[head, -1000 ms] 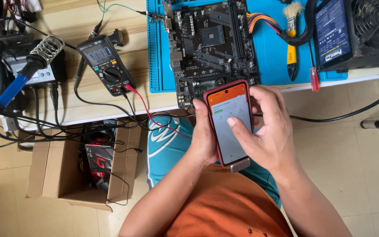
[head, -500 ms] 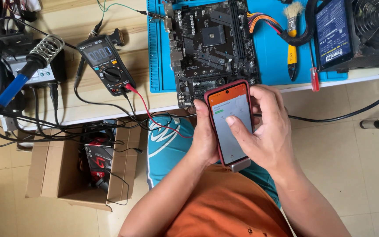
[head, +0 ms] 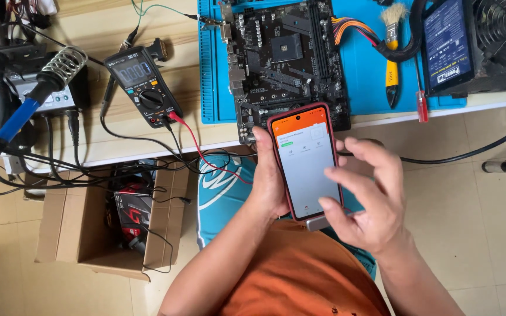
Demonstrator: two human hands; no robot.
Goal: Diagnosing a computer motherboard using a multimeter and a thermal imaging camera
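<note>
The left hand [head: 270, 187] holds a smartphone [head: 307, 161] in a red case, its grip clasped around the left edge and back of the case, with the thumb lying along that edge. The smartphone is upright, screen lit and facing the camera, held above the person's lap and in front of the near edge of the tabletop [head: 147, 134]. The right hand [head: 370, 202] is just beside the right side of the smartphone; its grip is released, fingers spread and slightly curled, with the thumb tip at the lower right corner of the case and the remaining fingers lifted off the screen. A small grey block [head: 318, 222] projects from the bottom of the smartphone. On the tabletop, a blue work mat [head: 370, 76] carries a black motherboard [head: 285, 58], located directly beyond the top of the smartphone. A digital multimeter [head: 142, 85] lies to the left of the mat, with a red lead [head: 206, 149] running toward the person. A soldering iron [head: 21, 114] with a blue handle rests in a coil stand at far left. A cardboard box [head: 106, 216] stands on the floor below the tabletop edge.
</note>
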